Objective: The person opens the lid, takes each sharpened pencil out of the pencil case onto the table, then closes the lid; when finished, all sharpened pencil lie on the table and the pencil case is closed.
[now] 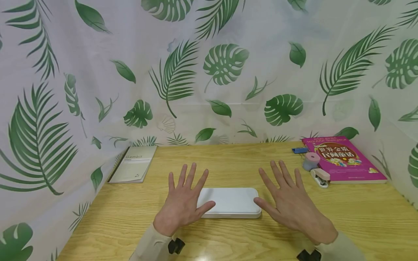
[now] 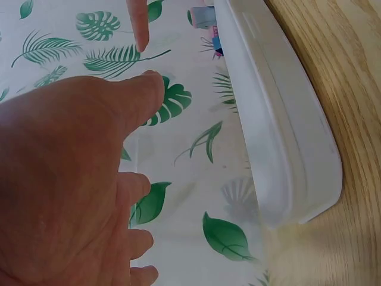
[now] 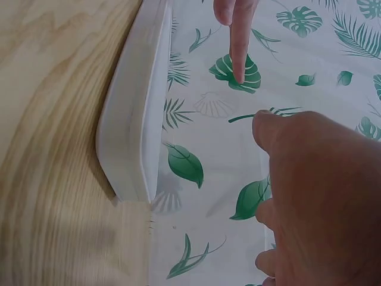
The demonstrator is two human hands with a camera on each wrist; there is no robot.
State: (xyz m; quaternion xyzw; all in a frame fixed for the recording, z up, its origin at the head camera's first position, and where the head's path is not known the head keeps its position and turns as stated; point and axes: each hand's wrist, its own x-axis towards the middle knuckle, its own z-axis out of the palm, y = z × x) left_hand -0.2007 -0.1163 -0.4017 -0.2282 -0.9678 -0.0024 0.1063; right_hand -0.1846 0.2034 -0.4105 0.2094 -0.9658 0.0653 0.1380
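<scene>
A cream notebook marked Gambit [image 1: 134,164] lies at the far left corner of the wooden table [image 1: 359,217], partly up against the leaf-print curtain [image 1: 98,72] that walls the table in on three sides. Moving right, the left hand [image 1: 183,203] hovers with fingers straight and spread, released and holding nothing; its thumb reaches over the left end of the white case [image 1: 230,202], though contact cannot be told from the head view. The left wrist view shows the case's rounded corner [image 2: 297,196] just beside the palm, apart from it.

The white case lies flat and shut near the middle of the table, closer to the near edge, between the two hands. The right hand [image 1: 290,203] mirrors the left: fingers straight and fanned, gripping nothing, thumb tip just beside the case's right end. The right wrist view shows a seam running along the case's side [image 3: 134,137].

At the far right corner lie a pink book [image 1: 343,157], a blue clip [image 1: 299,150] at its left edge, a small pink-topped cylinder [image 1: 311,161] and a small stapler [image 1: 320,177].

The case looks smooth and its corners rounded, so a squeeze from the ends alone may let it slide or pop out, and a sweep to the right could knock the stapler or cylinder
</scene>
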